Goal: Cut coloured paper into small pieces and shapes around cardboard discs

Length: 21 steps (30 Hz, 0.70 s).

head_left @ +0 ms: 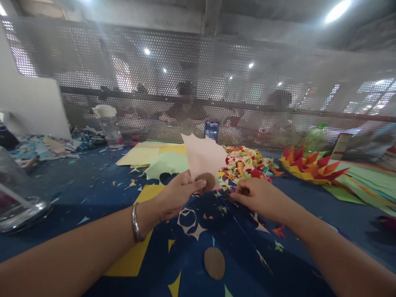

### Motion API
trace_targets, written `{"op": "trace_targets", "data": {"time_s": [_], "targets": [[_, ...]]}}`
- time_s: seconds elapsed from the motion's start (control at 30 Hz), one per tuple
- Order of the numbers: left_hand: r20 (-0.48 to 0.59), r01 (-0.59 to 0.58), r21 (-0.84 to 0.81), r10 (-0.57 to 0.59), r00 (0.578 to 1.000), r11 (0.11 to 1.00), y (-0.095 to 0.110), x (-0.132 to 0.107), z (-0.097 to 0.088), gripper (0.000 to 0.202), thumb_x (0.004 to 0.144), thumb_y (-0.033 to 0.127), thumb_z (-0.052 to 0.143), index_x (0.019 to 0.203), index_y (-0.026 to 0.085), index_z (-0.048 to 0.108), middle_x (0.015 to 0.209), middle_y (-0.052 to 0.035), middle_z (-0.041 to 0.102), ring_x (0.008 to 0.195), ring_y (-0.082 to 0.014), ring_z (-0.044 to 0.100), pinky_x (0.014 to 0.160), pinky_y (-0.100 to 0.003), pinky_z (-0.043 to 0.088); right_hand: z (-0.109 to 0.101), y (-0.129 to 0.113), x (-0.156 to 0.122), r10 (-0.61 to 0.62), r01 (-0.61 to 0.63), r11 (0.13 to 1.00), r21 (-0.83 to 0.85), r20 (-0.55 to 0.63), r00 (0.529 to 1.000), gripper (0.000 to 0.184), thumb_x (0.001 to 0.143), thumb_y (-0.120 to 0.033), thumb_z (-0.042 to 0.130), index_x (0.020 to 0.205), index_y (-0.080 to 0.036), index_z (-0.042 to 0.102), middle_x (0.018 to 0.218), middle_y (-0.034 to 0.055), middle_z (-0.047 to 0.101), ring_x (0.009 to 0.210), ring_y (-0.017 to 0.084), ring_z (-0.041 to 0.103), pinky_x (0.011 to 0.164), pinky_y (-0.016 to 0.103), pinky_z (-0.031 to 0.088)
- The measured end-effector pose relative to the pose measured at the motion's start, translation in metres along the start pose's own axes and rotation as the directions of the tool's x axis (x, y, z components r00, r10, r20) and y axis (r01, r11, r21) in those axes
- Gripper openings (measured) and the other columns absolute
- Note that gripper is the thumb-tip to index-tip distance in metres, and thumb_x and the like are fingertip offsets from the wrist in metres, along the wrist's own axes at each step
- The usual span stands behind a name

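Note:
My left hand (177, 194) pinches a pale pink paper sheet (202, 159) with jagged cut edges, held upright, together with a brown round disc (206, 181) pressed against its lower edge. My right hand (256, 196) rests low on the blue table (77, 194), fingers curled on something dark I cannot make out. It lies beside a heap of small colourful paper pieces (244, 163). A silver bangle (136, 222) circles my left wrist.
A second brown disc (214, 262) and paper scraps lie near me. Yellow and green sheets (154, 156) lie behind, orange folded spikes (312, 165) to the right, a lidded cup (108, 126) far left, a clear container (15, 198) at left. Other people sit behind a perforated screen (198, 82).

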<state>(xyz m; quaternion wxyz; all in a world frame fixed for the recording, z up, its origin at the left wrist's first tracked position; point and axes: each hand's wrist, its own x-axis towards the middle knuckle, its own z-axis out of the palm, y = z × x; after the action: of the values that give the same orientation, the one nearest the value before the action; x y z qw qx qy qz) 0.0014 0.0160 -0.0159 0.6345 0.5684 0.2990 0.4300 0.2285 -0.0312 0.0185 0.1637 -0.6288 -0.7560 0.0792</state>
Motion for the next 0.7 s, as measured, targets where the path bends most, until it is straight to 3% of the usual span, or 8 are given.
{"op": "trace_targets", "data": {"time_s": [0.13, 0.3, 0.5, 0.7], "targets": [[0.045, -0.010, -0.008, 0.010, 0.999, 1.000, 0.005, 0.000, 0.006, 0.017, 0.078, 0.027, 0.068, 0.090, 0.016, 0.063, 0.085, -0.0059, 0.068, 0.074, -0.0152, 0.060, 0.072, -0.027, 0.047, 0.001, -0.007, -0.004, 0.031, -0.020, 0.996, -0.091, 0.130, 0.991, 0.025, 0.081, -0.035, 0.062, 0.061, -0.020, 0.058, 0.056, 0.0019, 0.062, 0.053, 0.016, 0.057, 0.049, 0.027, 0.031], [0.065, 0.016, -0.097, -0.009, 0.998, 0.995, 0.011, -0.002, 0.010, 0.019, 0.079, 0.025, 0.067, 0.096, 0.017, 0.064, 0.073, -0.0020, 0.065, 0.067, -0.0136, 0.059, 0.066, -0.025, 0.046, -0.004, -0.006, -0.005, 0.092, -0.061, 0.977, -0.203, 0.150, 0.984, 0.016, 0.080, -0.029, 0.061, 0.068, -0.020, 0.058, 0.064, 0.0039, 0.064, 0.062, 0.020, 0.061, 0.052, 0.028, 0.031], [-0.048, -0.008, 0.012, 0.009, 0.999, 1.000, 0.010, -0.002, 0.007, 0.010, 0.075, 0.023, 0.069, 0.080, 0.017, 0.064, 0.070, -0.0005, 0.062, 0.068, -0.0133, 0.056, 0.068, -0.025, 0.043, -0.007, 0.001, -0.005, 0.105, -0.056, 0.966, -0.253, 0.186, 0.977, 0.016, 0.078, -0.034, 0.061, 0.073, -0.020, 0.057, 0.071, 0.0042, 0.065, 0.063, 0.019, 0.061, 0.050, 0.026, 0.029], [-0.047, 0.047, -0.005, -0.047, 0.998, 0.999, 0.009, 0.000, 0.005, 0.012, 0.069, 0.021, 0.072, 0.068, 0.016, 0.061, 0.065, -0.0012, 0.062, 0.063, -0.0129, 0.055, 0.065, -0.026, 0.042, -0.004, -0.003, -0.007, 0.086, -0.028, 0.956, -0.291, 0.187, 0.979, 0.011, 0.069, -0.026, 0.061, 0.078, -0.020, 0.058, 0.073, 0.0034, 0.065, 0.064, 0.019, 0.059, 0.050, 0.026, 0.027]]}}
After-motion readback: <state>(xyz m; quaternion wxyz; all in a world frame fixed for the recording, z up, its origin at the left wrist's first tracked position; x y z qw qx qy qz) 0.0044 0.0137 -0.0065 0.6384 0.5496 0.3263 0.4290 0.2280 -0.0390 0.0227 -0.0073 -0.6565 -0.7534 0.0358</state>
